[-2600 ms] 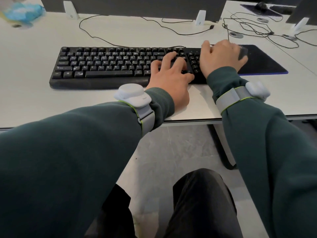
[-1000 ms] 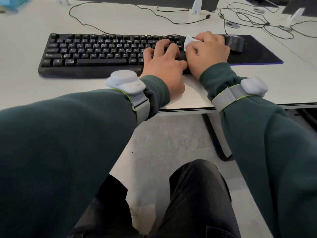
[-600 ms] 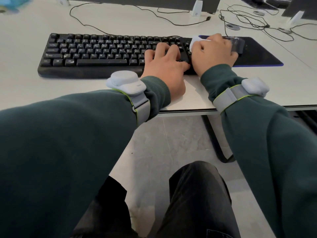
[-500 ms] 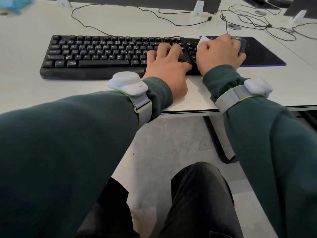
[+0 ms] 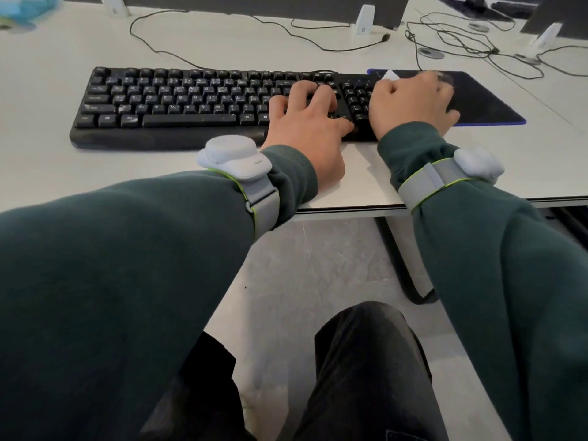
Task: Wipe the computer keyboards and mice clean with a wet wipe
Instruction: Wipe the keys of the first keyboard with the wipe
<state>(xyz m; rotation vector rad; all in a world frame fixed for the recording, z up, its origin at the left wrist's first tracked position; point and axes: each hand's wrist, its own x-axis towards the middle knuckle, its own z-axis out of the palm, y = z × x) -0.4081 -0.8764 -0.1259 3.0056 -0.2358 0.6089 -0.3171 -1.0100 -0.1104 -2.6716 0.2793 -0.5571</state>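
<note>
Clenched around a wet wipe (image 5: 389, 75), the right hand (image 5: 410, 103) shows only one white corner of it, poking out past the knuckles. The fist sits across the right end of the keyboard and the left edge of the mouse pad. Whether the blurred shape at its fingertips is the mouse cannot be told.

Under that grip spreads the white desk (image 5: 47, 90). The black keyboard (image 5: 191, 103) runs away to the left of the fist, its number block right beside it. The dark mouse pad (image 5: 486, 100) with a blue edge reaches out to the right. Just left of the fist, the left hand (image 5: 308, 122) lies flat on the keys with its fingers spread, holding nothing.

Beyond the fist and to the right lies a tangle of black cables (image 5: 471, 46). A grey wrist band (image 5: 426, 186) wraps the sleeve just behind the grip.
</note>
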